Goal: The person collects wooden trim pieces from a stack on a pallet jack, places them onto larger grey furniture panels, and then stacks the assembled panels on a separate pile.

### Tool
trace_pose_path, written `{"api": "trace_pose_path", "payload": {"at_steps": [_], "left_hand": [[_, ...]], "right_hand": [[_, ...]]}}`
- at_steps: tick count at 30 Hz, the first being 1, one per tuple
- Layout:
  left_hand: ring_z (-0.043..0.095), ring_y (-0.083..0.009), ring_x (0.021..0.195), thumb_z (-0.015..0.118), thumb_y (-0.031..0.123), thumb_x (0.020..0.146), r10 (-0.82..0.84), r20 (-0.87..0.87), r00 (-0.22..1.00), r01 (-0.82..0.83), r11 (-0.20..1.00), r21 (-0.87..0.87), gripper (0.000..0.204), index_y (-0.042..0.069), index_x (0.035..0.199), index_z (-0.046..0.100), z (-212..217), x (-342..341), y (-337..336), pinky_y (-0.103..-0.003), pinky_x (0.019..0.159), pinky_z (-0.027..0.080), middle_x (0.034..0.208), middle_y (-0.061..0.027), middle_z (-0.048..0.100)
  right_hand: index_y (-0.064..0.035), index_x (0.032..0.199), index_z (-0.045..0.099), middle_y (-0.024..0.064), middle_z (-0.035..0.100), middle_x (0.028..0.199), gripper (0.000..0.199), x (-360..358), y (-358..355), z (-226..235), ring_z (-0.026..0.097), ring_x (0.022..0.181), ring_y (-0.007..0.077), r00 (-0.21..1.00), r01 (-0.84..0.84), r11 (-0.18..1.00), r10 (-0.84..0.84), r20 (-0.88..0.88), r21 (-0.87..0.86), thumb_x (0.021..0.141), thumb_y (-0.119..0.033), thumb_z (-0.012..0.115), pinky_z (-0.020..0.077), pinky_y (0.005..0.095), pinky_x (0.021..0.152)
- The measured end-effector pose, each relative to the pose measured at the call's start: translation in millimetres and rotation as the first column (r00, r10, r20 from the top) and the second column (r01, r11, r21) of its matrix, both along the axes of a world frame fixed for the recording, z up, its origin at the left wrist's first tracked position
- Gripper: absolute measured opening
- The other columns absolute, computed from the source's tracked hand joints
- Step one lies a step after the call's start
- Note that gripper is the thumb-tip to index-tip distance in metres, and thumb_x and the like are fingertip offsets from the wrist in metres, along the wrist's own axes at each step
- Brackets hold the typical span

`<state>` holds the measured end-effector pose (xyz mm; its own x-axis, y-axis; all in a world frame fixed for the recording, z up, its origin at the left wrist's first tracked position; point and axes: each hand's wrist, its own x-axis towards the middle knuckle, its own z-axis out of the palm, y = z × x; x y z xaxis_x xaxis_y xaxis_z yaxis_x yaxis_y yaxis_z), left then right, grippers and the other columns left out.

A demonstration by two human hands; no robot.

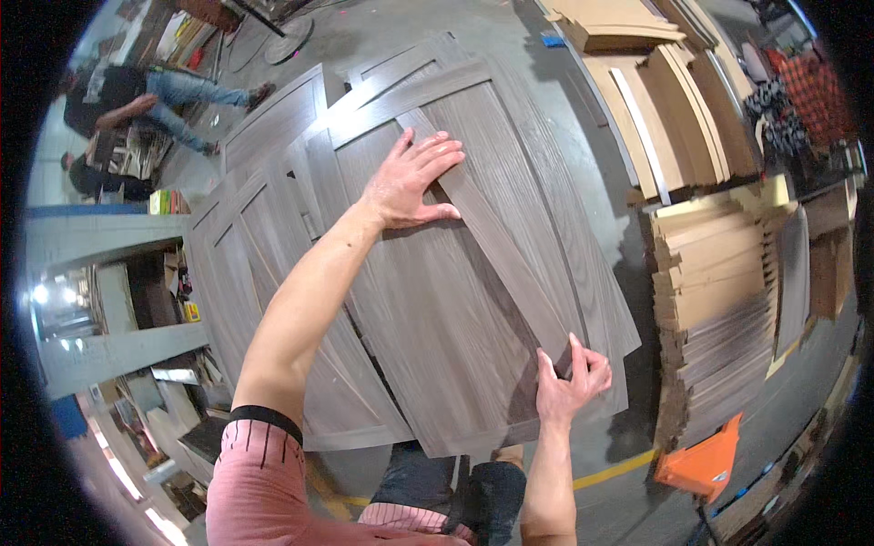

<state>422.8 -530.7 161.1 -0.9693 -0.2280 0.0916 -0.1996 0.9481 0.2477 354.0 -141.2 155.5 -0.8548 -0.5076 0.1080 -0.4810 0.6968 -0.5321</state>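
Note:
A long, narrow grey-brown wood-grain strip (503, 257) lies slanted across a framed cabinet door panel (419, 337) of the same finish. My left hand (414, 177) rests over the strip's far part, fingers stretched out and the thumb apart. At the near end, my right hand (575, 387) has its thumb and forefinger on either side of the strip, the other fingers curled. More matching framed panels (350, 400) lie beside and behind this one, partly overlapping. My left hand hides a piece of the strip.
Brown cardboard pieces (710, 264) are stacked at the right, with tan boxes (674, 118) farther back. An orange plastic object (701, 460) sits near the right front. At the far left is another person in jeans (177, 105). A yellow line (614, 470) crosses the floor.

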Motion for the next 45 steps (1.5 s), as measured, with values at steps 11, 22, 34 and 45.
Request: {"api": "trace_pose_path", "payload": {"at_steps": [11, 22, 34, 45], "left_hand": [[0.032, -0.023, 0.141, 0.077, 0.054, 0.069, 0.028, -0.012, 1.0, -0.027, 0.993, 0.113, 0.086, 0.015, 0.139, 0.046, -3, 3, -1, -0.055, 0.117, 0.016, 0.147, -0.0025, 0.043], [0.004, -0.038, 0.147, 0.055, 0.061, 0.084, 0.14, 0.2, 0.97, -0.157, 0.985, 0.069, 0.094, 0.004, 0.151, 0.02, 8, -1, 122, -0.051, 0.118, 0.006, 0.158, -0.0207, 0.011], [0.005, -0.0416, 0.146, 0.061, 0.033, 0.089, 0.11, 0.252, 0.961, -0.144, 0.982, 0.122, 0.083, 0.0, 0.151, 0.016, 24, -25, 252, -0.052, 0.117, 0.01, 0.156, -0.0262, 0.01], [-0.008, -0.041, 0.146, 0.059, 0.06, 0.083, 0.25, 0.49, 0.835, -0.297, 0.955, 0.018, 0.108, 0.001, 0.152, 0.001, 8, -48, 286, -0.055, 0.115, 0.0, 0.157, -0.0265, -0.006]], "right_hand": [[-0.0141, 0.114, 0.067, 0.0019, 0.052, 0.099, 0.06, -2, 1, 1, 0.048, 0.1, 0.0221, 1.0, -0.03, 0.998, 0.03, -0.006, 0.048, 0.058, -0.02, 0.087, 0.0285, 0.0463, 0.098], [-0.0028, 0.148, 0.027, 0.0135, 0.024, 0.156, 0.086, 3, 7, 22, 0.015, 0.144, 0.0382, 0.874, -0.483, 0.754, 0.448, 0.189, 0.445, 0.087, -0.056, 0.054, 0.0031, 0.0639, 0.113], [-0.01, 0.118, 0.064, 0.0097, 0.056, 0.132, 0.037, -37, 79, 41, 0.046, 0.13, 0.0288, 0.912, -0.257, 0.894, 0.35, 0.215, -0.368, 0.083, -0.02, 0.069, 0.0317, 0.048, 0.11], [-0.0064, 0.117, 0.062, 0.0125, 0.063, 0.109, 0.037, -223, 402, -207, 0.06, 0.105, 0.0263, 0.485, 0.805, 0.564, -0.804, 0.344, 0.183, 0.085, -0.024, 0.068, 0.0469, 0.0378, 0.093]]}}
